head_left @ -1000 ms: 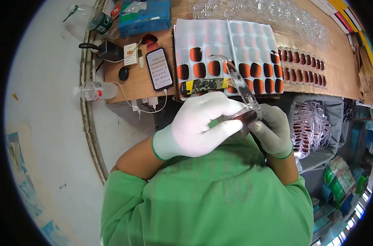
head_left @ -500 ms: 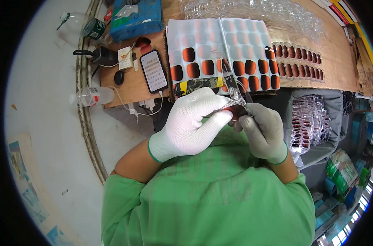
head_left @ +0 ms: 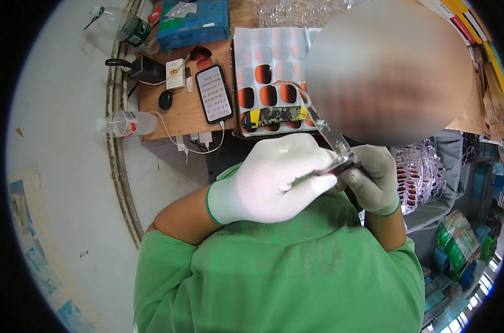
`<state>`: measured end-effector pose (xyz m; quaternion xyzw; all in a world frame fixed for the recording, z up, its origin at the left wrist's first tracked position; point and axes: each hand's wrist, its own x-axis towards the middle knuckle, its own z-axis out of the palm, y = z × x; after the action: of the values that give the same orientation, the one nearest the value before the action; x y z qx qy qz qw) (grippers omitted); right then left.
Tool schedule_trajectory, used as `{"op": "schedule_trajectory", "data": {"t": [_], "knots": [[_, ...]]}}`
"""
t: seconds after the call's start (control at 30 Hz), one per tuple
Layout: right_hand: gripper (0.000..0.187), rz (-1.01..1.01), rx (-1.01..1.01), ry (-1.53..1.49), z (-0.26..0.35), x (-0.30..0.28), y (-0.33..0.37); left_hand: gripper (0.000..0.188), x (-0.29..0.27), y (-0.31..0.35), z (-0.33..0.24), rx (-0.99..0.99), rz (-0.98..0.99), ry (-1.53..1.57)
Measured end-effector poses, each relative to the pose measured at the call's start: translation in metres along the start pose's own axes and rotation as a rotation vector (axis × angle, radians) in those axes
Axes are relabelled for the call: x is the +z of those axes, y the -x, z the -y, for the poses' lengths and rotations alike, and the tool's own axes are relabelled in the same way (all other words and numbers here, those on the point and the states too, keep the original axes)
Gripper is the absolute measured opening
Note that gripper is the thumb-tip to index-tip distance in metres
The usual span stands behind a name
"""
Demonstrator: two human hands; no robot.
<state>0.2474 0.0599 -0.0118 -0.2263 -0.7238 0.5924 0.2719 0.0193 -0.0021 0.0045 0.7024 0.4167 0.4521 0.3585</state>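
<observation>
A pair of sunglasses with a clear temple and a dark lens is held between my two gloved hands, in front of my chest. My left hand pinches its front between thumb and fingers. On the other side my right hand has its fingers closed on the frame. The temple points up and away, over a white lens tray with rows of orange-to-black lenses. Across the tray's near side lies a yellow-and-black tool, its kind unclear. Fingers hide most of the frame's front.
Left of the tray are a phone on a cable, a small box, a black case and a plastic bottle. A blue box stands behind. Clear packs fill a bin at right. A blurred oval hides the upper right.
Both hands and the sunglasses have come slightly nearer and to the right. The frame has turned, so its dark lens shows less. A blurred oval now covers the tray's right part.
</observation>
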Motion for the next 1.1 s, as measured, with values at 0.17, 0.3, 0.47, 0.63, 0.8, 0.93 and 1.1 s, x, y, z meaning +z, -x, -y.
{"op": "schedule_trajectory", "data": {"t": [0.17,0.3,0.47,0.63,0.8,0.93,1.1], "knots": [[0.016,-0.174,0.138,0.167,0.003,0.019,-0.003,0.011,0.007,-0.002,0.011,-0.081,-0.040,-0.170],[0.015,-0.206,0.106,0.353,0.007,0.021,-0.004,0.013,0.016,-0.001,0.011,-0.032,-0.126,-0.309],[0.014,-0.273,0.088,0.285,-0.004,0.008,-0.007,0.015,0.021,-0.021,0.018,-0.033,-0.085,-0.311],[0.017,-0.297,-0.016,0.333,-0.031,-0.028,-0.001,0.019,0.020,-0.066,0.037,-0.111,0.148,-0.148],[0.011,-0.385,0.046,0.528,-0.047,-0.096,0.016,0.038,-0.015,-0.165,0.134,-0.305,-0.079,-0.185],[0.009,-0.739,0.322,1.037,-0.077,-0.217,0.031,0.063,-0.114,-0.194,0.289,-0.705,-0.101,-0.602],[0.026,-0.859,0.736,1.207,-0.189,-0.416,0.105,0.039,-0.123,-0.211,0.321,-0.949,-0.150,-0.208]]}}
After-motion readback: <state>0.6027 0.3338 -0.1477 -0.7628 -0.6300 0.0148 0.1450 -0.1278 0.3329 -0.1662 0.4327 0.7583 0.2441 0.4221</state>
